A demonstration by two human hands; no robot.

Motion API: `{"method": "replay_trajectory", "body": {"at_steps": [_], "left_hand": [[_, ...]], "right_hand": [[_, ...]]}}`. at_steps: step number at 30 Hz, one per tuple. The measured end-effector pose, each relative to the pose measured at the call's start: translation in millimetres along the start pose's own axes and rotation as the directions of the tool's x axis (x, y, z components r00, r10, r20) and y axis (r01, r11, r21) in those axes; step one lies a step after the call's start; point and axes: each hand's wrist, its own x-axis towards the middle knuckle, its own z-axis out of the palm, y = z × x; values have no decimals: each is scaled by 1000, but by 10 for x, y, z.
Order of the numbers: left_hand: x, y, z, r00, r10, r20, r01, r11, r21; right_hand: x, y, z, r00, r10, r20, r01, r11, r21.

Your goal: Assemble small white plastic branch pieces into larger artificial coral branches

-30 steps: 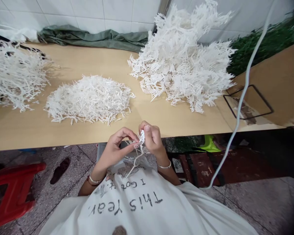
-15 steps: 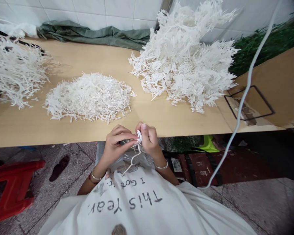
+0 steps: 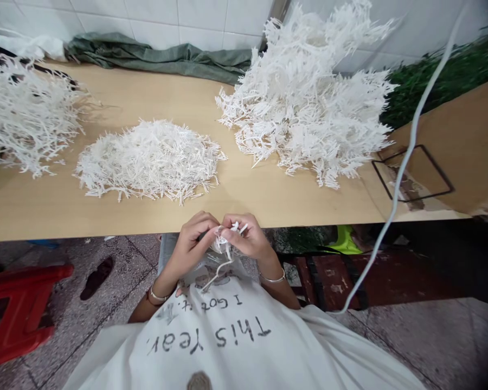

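Observation:
Just off the table's front edge, my left hand (image 3: 197, 241) and my right hand (image 3: 247, 236) meet over a white branching plastic sprig (image 3: 224, 250). Both hands have their fingers pinched on its top. Its thin stem curves down toward my shirt. White tips poke out between the right thumb and fingers; the exact join under the fingertips is hidden. Beyond the hands lies a low heap of short white plastic sprigs (image 3: 150, 160). A taller pile of white branched pieces (image 3: 309, 103) stands at the back right.
Long white branches (image 3: 24, 116) lie at the table's left end. Rolled green cloth (image 3: 158, 57) runs along the wall. A pale cable (image 3: 406, 157) hangs across the right, before a cardboard box (image 3: 467, 146). A red stool (image 3: 20, 314) stands on the floor at left.
My right hand has turned and lowered slightly, its thumb now pointing left toward the left fingers. Both hands have come closer together around the sprig.

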Motion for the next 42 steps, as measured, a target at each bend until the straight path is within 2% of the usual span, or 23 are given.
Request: {"method": "replay_trajectory", "body": {"at_steps": [3,5,7,9,12,17,22,26,30,33,37,40,42], "left_hand": [[-5,25,0,996,-88,1,88,996,-30],[-14,47,-12,975,-215,57,221,968,-115],[-25,59,-30,948,-285,138,308,931,-193],[-33,56,-42,932,-286,223,332,919,-210],[-38,31,-30,914,-288,286,347,921,-179],[-38,4,20,931,-321,176,348,925,-153],[-39,11,23,953,-299,52,303,928,-215],[-74,-33,29,926,-370,76,374,867,-329],[-99,-66,27,881,-460,112,464,791,-400],[-89,-50,16,870,-464,170,490,768,-412],[-87,-14,22,878,-450,164,478,799,-365],[-113,-20,43,887,-457,69,456,841,-291],[-138,-44,54,908,-419,21,414,886,-208]], "right_hand": [[1,-37,24,994,100,35,-101,994,38],[-3,-39,51,990,141,5,-141,987,79],[-9,-22,65,985,163,-54,-156,981,112],[-14,6,55,981,175,-86,-166,980,106],[-17,57,22,972,227,-59,-219,967,129],[-11,119,18,961,259,-100,-233,948,216],[-3,73,16,988,145,-48,-138,981,137],[7,24,-14,990,143,1,-142,988,62],[6,44,-22,965,249,79,-258,953,159],[6,95,-8,947,306,102,-321,920,226],[20,156,33,949,314,16,-301,892,339],[29,172,67,956,294,-20,-268,894,359],[30,172,91,954,300,-18,-273,891,362]]}}
